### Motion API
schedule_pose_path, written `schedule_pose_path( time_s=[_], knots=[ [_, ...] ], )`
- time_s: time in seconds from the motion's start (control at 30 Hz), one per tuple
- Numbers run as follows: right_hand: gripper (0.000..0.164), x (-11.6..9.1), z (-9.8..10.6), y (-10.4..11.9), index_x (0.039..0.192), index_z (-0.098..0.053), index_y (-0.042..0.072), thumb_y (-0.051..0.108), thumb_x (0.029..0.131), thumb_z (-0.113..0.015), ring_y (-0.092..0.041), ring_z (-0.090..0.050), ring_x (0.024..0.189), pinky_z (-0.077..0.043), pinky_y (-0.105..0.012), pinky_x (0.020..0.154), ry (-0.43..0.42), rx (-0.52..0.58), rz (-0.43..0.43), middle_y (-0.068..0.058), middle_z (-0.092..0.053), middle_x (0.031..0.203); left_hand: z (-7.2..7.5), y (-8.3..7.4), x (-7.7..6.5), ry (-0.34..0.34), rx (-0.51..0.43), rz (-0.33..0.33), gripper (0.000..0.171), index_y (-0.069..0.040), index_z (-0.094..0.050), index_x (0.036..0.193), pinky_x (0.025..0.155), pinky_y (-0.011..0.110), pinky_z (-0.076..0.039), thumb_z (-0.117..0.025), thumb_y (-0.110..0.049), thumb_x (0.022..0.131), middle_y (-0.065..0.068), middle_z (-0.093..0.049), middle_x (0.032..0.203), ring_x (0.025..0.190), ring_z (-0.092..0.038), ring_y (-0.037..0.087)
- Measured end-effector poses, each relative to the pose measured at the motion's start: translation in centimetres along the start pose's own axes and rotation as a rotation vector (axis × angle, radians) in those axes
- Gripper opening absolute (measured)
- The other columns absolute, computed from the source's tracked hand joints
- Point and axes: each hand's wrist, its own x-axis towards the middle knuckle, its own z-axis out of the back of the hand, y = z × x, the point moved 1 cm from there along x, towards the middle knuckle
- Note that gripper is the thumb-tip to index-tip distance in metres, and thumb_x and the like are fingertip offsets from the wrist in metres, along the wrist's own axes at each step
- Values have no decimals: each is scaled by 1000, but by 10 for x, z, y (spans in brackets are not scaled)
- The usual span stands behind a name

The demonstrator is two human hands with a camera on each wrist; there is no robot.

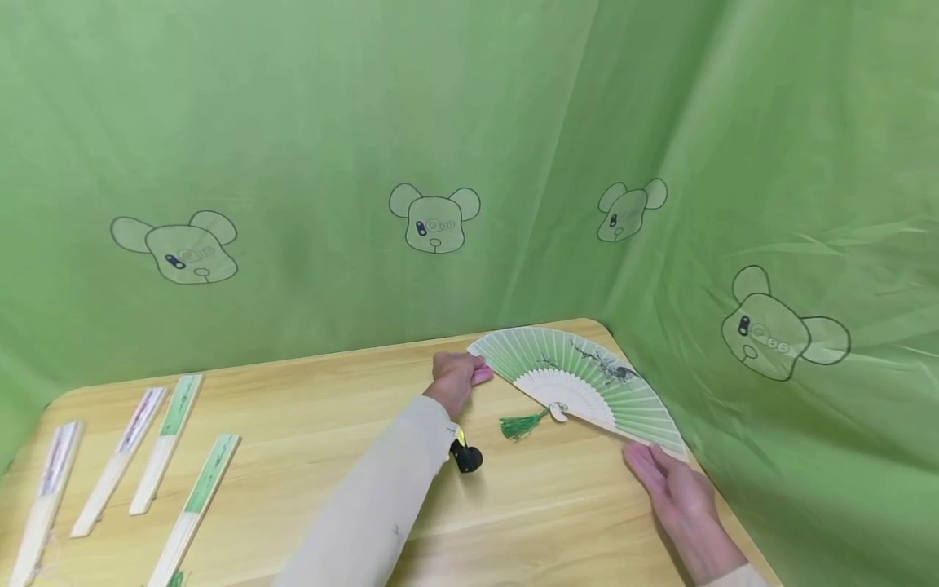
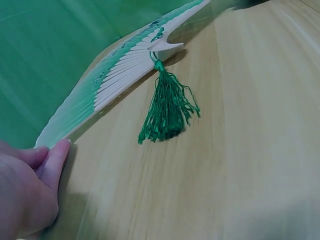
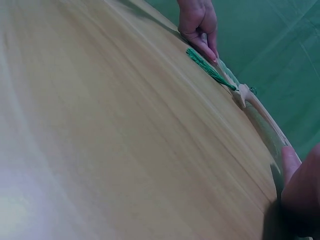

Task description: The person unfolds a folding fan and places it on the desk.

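Observation:
A folding fan (image 1: 546,359), green and white with a dark branch print, is spread wide at the table's back right corner. My left hand (image 1: 456,377) pinches its left outer edge between thumb and fingers, also visible in the left wrist view. At the opposite edge, my right hand (image 1: 678,489) pinches the outer rib; in the right wrist view that hand is partly cut off. From the fan's pivot a green tassel (image 2: 167,107) hangs onto the wood. The fan looks slightly raised, its ribs casting a shadow on the table.
Several folded fans lie on the table's left side: purple-printed ones (image 1: 126,456) and green ones (image 1: 198,497). A green curtain (image 1: 330,163) with bear-head outlines encloses the back and right of the wooden table (image 1: 315,456). A black device (image 1: 465,455) sits at the left wrist.

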Motion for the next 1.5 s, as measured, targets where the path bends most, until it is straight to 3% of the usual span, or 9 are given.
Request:
schedule_pose_path(
  time_s=[0.3,0.5,0.67,0.83,1.23,1.37,1.5],
  knots=[
    [36,1,-6,2,91,-76,13,7,109,-45,-20,-79,99,-58,-30,112,-16,-20,-47,-13,-79,94,-3,-1,9,-74,69,11,37,6,-65,122,67,27,-70,-76,9,86,17,-78,91,67,-78,19],
    [33,1,-10,1,90,-74,14,6,108,-48,-21,-79,98,-59,-32,111,-16,-62,-38,-12,-79,92,1,-6,3,-86,67,-8,33,6,-66,118,70,28,-70,-76,8,87,19,-78,93,75,-80,23],
    [33,0,-9,0,88,-75,14,7,108,-50,-20,-79,97,-59,-30,110,-37,-78,-47,-11,-80,91,4,-8,2,-97,123,-6,25,5,-71,111,73,29,-71,-78,6,87,20,-79,92,76,-80,23],
    [34,0,-9,0,88,-75,13,6,108,-49,-16,-79,97,-58,-27,110,-32,-83,-32,-10,-80,91,6,-11,-1,-101,136,-25,22,5,-73,108,68,27,-70,-78,6,86,18,-79,86,72,-80,21],
    [37,2,-11,2,85,-76,9,3,108,-47,-19,-80,94,-59,-27,108,-44,-15,-39,-13,-80,89,15,-12,10,-70,116,-10,21,5,-73,105,68,31,-71,-79,6,84,19,-78,86,67,-79,23],
    [35,3,-8,3,86,-76,9,2,107,-49,-20,-80,96,-58,-28,110,-44,6,-55,-14,-80,91,22,-14,7,-43,125,-24,19,6,-74,103,70,32,-71,-78,6,85,21,-79,89,67,-79,24],
    [35,3,-6,5,87,-77,9,2,107,-49,-22,-79,98,-58,-30,111,-35,19,-75,-14,-80,93,34,-19,0,13,142,-56,18,9,-74,104,78,36,-71,-76,6,87,25,-78,96,77,-80,29]
  ],
)
